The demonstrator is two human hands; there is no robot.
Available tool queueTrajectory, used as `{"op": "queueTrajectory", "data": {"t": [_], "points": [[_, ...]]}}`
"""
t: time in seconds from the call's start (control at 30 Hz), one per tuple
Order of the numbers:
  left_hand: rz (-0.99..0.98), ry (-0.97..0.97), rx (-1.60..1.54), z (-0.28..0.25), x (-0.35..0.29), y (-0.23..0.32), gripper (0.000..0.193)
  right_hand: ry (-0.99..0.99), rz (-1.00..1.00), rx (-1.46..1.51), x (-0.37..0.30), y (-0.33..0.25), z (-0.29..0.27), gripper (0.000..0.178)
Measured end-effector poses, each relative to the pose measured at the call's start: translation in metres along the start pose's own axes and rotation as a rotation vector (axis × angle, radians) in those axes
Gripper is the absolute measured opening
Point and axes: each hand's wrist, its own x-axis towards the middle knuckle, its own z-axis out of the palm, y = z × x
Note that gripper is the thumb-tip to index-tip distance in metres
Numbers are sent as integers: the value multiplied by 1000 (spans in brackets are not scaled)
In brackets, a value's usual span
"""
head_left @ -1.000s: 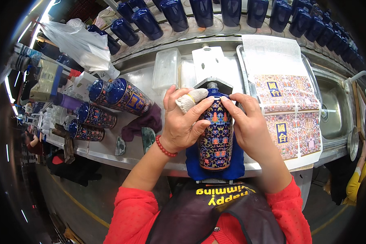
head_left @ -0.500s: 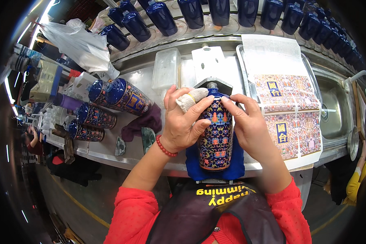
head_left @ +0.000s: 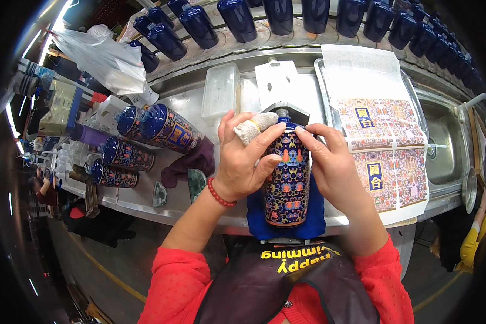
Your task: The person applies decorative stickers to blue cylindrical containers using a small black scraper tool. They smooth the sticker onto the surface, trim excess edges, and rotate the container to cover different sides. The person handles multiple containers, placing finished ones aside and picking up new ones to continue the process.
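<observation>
A dark blue bottle (head_left: 287, 189) with a colourful floral pattern lies tilted in front of me, neck pointing away, on a blue cloth (head_left: 317, 213). My left hand (head_left: 240, 167) is at its left shoulder, with the index fingertip pressed near the neck and the thumb against the patterned side. A whitish cloth wrap (head_left: 249, 129) tied with a yellow band covers one of its fingers. From the other side, my right hand (head_left: 332, 164) presses its fingertips on the right shoulder, close to the left fingertip. A dark angled support (head_left: 299, 115) stands behind the neck.
Printed floral sheets (head_left: 380, 146) lie on a tray at right, beside a metal sink (head_left: 446, 137). Several patterned bottles (head_left: 173, 129) and a purple cloth (head_left: 186, 164) are at left. A clear plastic box (head_left: 220, 93) stands behind. Plain blue bottles (head_left: 278, 16) line a curved conveyor (head_left: 259, 44).
The plain blue bottles on the conveyor have shifted to the left. Both hands stay at the bottle's shoulder, with only slight finger movement.
</observation>
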Motion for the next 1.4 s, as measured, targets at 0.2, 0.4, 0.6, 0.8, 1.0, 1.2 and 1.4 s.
{"op": "queueTrajectory", "data": {"t": [0.2, 0.4, 0.6, 0.8, 1.0, 1.2, 1.4], "points": [[-22, -28, -61, -3, 11, 4, 32, 140, 149, 191, 10, -10, -15, 49], [-133, -87, -211, -8, 30, 7, 22, -40, 566, 574, 39, -8, -56, 36], [-125, -225, -127, -14, 43, 8, 23, -92, 457, 579, 52, 12, -60, 24], [-115, -226, -138, -10, 47, 9, 23, -137, 487, 570, 55, 17, -54, 24], [-111, -244, -118, -10, 47, 11, 21, -159, 445, 499, 61, 19, -54, 26], [-120, -223, -151, -10, 48, 10, 15, -203, 429, 523, 63, 24, -51, 25], [-144, -195, -176, -11, 45, 8, 12, -251, 403, 562, 68, 25, -52, 28]]}}
